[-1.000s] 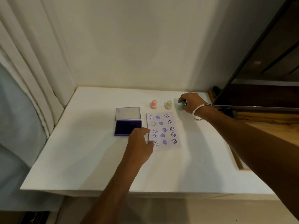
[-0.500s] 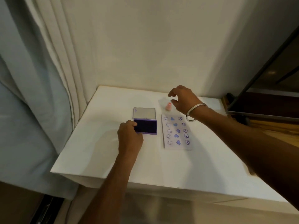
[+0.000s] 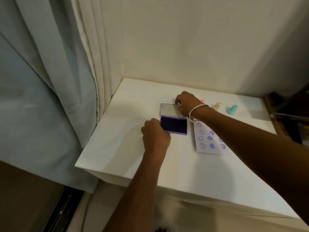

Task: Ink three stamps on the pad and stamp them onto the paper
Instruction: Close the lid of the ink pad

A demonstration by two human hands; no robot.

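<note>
A purple ink pad [image 3: 173,125] lies open on the white table [image 3: 120,139], its lid [image 3: 167,109] folded back flat. My left hand [image 3: 154,137] is curled against the pad's left edge, holding it. My right hand [image 3: 187,104], with a metal bangle on the wrist, rests on the lid with its fingers gripping the far edge. The paper [image 3: 207,141] lies right of the pad, printed with purple smileys and hearts; my right forearm covers part of it. Three stamps stand in a row at the back: pink [image 3: 202,100], mostly hidden behind my right hand, cream [image 3: 217,106] and teal [image 3: 231,109].
Pale curtains [image 3: 50,81] hang close along the table's left side. A cream wall [image 3: 184,47] backs the table. Dark furniture with a metal edge [image 3: 291,114] stands at the right.
My right hand has moved left from beside the pink stamp onto the ink pad's lid. My left hand stays at the pad's left edge. The view has swung left.
</note>
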